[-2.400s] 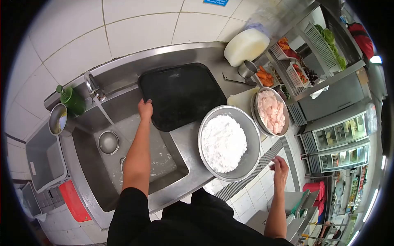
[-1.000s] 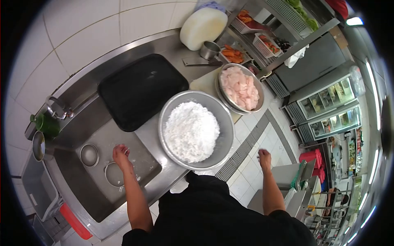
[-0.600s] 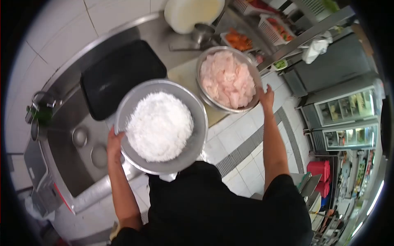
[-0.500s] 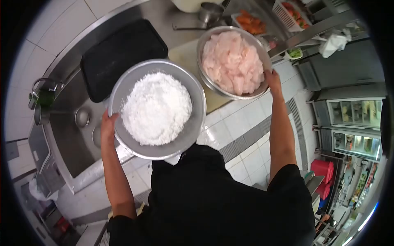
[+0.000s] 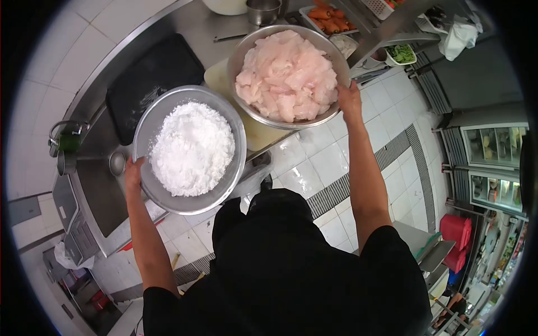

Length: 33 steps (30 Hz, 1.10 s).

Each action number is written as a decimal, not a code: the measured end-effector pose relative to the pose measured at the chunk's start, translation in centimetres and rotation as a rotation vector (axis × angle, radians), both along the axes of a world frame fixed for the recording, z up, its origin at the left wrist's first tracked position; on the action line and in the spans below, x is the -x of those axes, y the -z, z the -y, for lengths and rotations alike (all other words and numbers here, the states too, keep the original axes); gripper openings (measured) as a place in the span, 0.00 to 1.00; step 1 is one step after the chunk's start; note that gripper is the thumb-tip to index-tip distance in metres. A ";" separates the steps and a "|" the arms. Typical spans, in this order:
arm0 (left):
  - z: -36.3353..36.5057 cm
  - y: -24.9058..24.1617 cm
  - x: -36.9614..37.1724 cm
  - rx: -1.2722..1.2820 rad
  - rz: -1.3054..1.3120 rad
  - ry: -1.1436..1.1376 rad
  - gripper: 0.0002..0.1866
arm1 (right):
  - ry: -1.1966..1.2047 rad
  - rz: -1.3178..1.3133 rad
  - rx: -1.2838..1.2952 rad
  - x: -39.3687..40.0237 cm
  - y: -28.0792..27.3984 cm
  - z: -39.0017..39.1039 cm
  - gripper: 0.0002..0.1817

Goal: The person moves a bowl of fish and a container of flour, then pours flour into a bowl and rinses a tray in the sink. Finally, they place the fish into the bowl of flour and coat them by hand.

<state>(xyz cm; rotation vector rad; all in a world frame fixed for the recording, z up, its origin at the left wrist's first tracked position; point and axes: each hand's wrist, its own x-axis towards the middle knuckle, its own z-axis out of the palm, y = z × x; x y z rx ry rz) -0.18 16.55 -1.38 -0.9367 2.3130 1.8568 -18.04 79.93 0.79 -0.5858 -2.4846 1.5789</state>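
My left hand (image 5: 133, 173) grips the left rim of a round metal bowl (image 5: 224, 190) heaped with white powder (image 5: 193, 148). My right hand (image 5: 349, 101) is closed on the right rim of a second metal bowl (image 5: 252, 112), piled with pale pink raw meat pieces (image 5: 287, 75). The meat bowl is over a cutting board (image 5: 260, 136) at the counter edge. The powder bowl is nearer my body and overlaps a black tray (image 5: 154, 73) dusted with white powder.
A sink (image 5: 101, 193) with a tap (image 5: 67, 126) lies at the left. Beyond the meat bowl are a metal pot (image 5: 263, 10), a tray of carrots (image 5: 330, 21) and a basket of greens (image 5: 401, 54). Red bins (image 5: 455, 241) stand at the right.
Both bowls appear further left in the view, and the meat bowl also slightly higher. More of the carrots and greens shows. Both hands keep hold of their bowls.
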 end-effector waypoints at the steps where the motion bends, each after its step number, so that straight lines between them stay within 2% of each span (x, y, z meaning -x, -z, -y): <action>1: -0.2 -0.1 -0.1 0.011 0.008 -0.026 0.21 | 0.009 0.040 -0.077 0.1 0.2 -0.1 0.25; 4: -0.3 0.0 -0.1 0.013 0.020 -0.052 0.21 | 0.037 0.033 -0.151 0.2 0.4 0.3 0.25; 10: -1.7 -1.3 -1.5 -0.008 0.039 -0.086 0.21 | -0.031 -0.008 -0.137 1.1 1.9 0.1 0.21; 12: -1.6 -1.2 -1.1 -0.013 0.044 -0.099 0.22 | -0.049 -0.072 -0.054 1.4 0.7 0.7 0.22; 21: 0.0 -0.4 -0.2 -0.017 0.102 -0.043 0.19 | -0.080 0.045 0.344 -1.1 -1.5 1.8 0.19; 25: 0.2 -0.9 1.3 -0.069 0.113 -0.001 0.17 | -0.023 0.116 0.352 -3.5 -2.0 3.1 0.23; 28: 2.1 0.6 2.4 0.002 0.118 0.082 0.15 | 0.024 -0.088 0.426 -5.1 -0.6 3.4 0.20; 31: 2.3 0.8 3.0 0.003 0.079 0.142 0.15 | 0.057 -0.087 0.487 -7.3 -1.1 4.5 0.19; 33: 2.7 0.8 3.5 -0.003 0.071 0.152 0.15 | 0.054 0.008 0.483 -8.5 -1.5 5.0 0.18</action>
